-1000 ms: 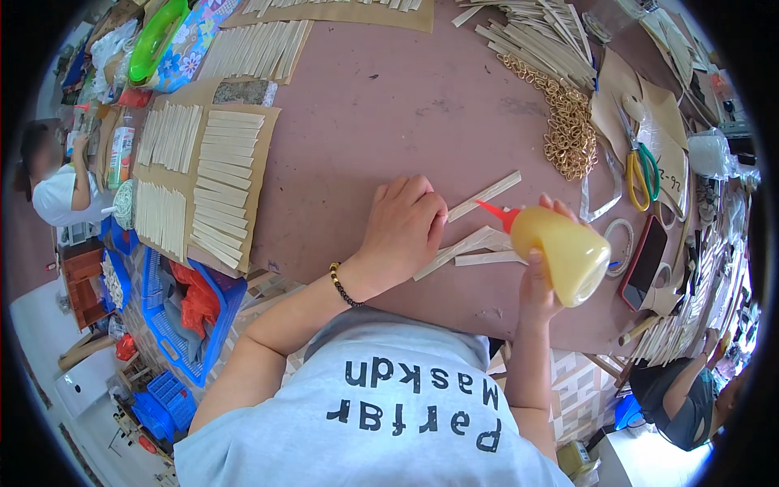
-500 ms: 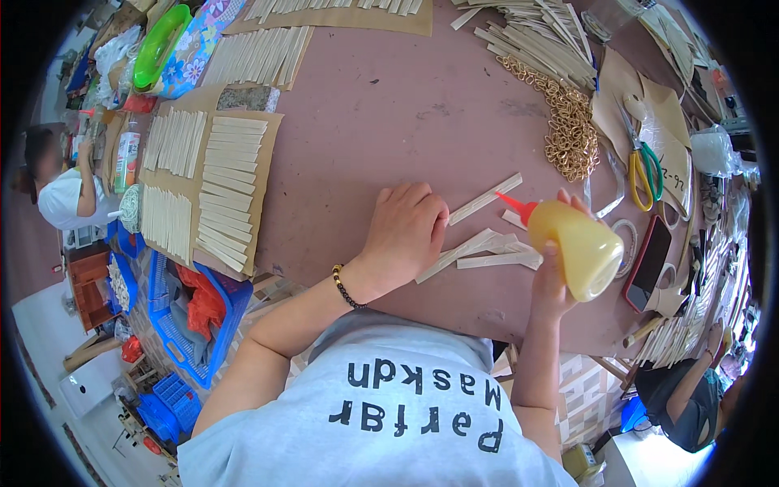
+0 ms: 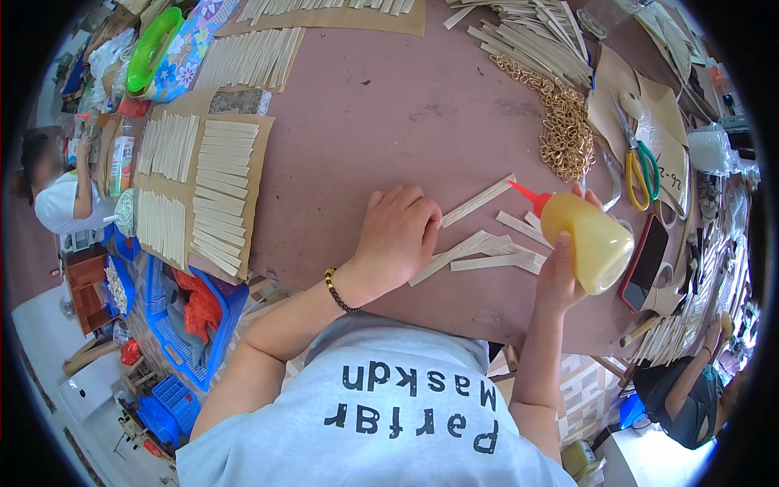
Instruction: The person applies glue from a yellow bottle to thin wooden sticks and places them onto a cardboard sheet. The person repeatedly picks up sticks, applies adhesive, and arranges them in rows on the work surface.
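Note:
My left hand (image 3: 396, 237) lies on the table with its fingers curled down at the near end of a pale flat strip (image 3: 480, 200). That strip points away and to the right. In my right hand (image 3: 561, 272) is a squeeze bottle (image 3: 591, 239) of yellowish liquid, tilted so that its red nozzle (image 3: 527, 193) reaches the strip's far end. Whether liquid comes out is too small to tell. Between my hands lie several loose strips (image 3: 499, 264), some overlapping. Other short strips (image 3: 523, 227) rest just left of the bottle, partly behind it.
Rows of strips lie on brown cardboard (image 3: 258, 178) at left. On the right are a gold chain heap (image 3: 568, 134), scissors (image 3: 641, 166) and a phone (image 3: 647, 264). A strip pile (image 3: 527, 49) sits at the far side. Two other people are at the edges.
The nozzle has moved along the strip toward its far end, and the bottle has shifted slightly up and right. My left hand keeps its place on the strip. The whole view has shifted a little.

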A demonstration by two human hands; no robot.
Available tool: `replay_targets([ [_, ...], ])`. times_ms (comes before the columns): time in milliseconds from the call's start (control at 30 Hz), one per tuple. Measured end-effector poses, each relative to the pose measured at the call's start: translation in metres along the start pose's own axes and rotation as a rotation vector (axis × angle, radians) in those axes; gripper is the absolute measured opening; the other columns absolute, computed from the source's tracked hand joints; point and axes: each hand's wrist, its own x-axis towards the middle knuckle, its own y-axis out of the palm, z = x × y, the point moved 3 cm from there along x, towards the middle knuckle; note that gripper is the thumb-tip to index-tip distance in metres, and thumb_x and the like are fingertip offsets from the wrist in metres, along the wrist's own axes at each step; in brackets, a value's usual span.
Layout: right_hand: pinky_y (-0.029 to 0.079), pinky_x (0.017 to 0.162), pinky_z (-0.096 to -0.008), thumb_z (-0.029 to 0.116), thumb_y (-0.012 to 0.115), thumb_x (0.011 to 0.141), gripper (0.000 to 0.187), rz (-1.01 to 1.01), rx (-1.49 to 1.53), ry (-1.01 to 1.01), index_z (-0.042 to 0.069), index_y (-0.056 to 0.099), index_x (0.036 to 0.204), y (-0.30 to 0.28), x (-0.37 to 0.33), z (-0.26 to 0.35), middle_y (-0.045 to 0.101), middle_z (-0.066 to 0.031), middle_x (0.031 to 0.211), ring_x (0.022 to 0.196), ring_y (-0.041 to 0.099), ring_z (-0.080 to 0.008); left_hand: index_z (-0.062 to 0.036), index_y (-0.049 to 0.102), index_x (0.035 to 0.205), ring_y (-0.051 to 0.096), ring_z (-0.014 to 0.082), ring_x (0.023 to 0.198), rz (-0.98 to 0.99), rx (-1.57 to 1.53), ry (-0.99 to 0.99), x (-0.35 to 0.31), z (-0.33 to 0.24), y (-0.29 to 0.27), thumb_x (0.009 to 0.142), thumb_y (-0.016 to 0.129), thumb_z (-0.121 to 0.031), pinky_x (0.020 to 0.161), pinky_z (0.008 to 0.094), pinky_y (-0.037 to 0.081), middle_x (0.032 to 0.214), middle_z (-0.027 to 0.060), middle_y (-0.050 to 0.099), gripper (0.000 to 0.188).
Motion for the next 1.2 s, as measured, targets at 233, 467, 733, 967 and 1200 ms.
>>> replay_targets([
  [233,0.035,0.101,-0.0525,0.016,0.067,0.08,0.063,0.097,0.162,0.069,0.007,0.031,0.131,0.014,-0.022,0.004,0.045,-0.0208,0.128,0.122,0.042,-0.0418,-0.0099,0.056,0.075,0.049,0.0203,0.072,-0.002,-0.024,-0.008,0.0,-0.001,-0.001,0.074,0.061,-0.005,0.071,0.0349,0.033,0.072,0.0019,0.048,0.007],
  [467,0.038,0.099,-0.0501,0.021,0.071,0.078,0.068,0.171,0.087,0.126,0.008,0.026,0.128,0.02,-0.034,0.008,0.046,-0.0199,0.126,0.119,0.046,-0.0379,-0.0102,0.055,0.074,0.049,0.0197,0.07,-0.011,-0.029,-0.004,0.0,0.0,0.0,0.075,0.06,-0.005,0.071,0.0354,0.033,0.071,0.0017,0.048,0.007],
  [733,0.037,0.1,-0.051,0.013,0.062,0.084,0.057,0.029,0.05,0.03,0.007,0.032,0.132,0.002,-0.007,0.001,0.044,-0.021,0.13,0.123,0.042,-0.0411,-0.0096,0.057,0.074,0.05,0.021,0.073,0.009,0.016,-0.026,0.0,-0.003,-0.001,0.073,0.061,-0.004,0.072,0.0352,0.034,0.072,0.0022,0.049,0.007],
  [967,0.037,0.102,-0.0493,0.012,0.062,0.084,0.053,-0.099,0.103,0.036,0.001,0.035,0.129,-0.013,0.01,-0.006,0.043,-0.0205,0.13,0.122,0.043,-0.0394,-0.0092,0.057,0.074,0.05,0.0218,0.076,0.0,0.031,-0.016,0.001,-0.004,-0.001,0.072,0.063,-0.004,0.071,0.0356,0.035,0.074,0.0029,0.05,0.008],
  [1200,0.037,0.102,-0.0469,0.01,0.062,0.082,0.054,-0.129,0.191,0.105,0.0,0.036,0.129,-0.015,0.011,-0.005,0.043,-0.0186,0.13,0.122,0.045,-0.0357,-0.009,0.058,0.075,0.049,0.0225,0.078,-0.007,0.051,-0.024,0.0,-0.007,-0.003,0.072,0.064,-0.004,0.071,0.0357,0.035,0.078,0.0037,0.05,0.008],
])
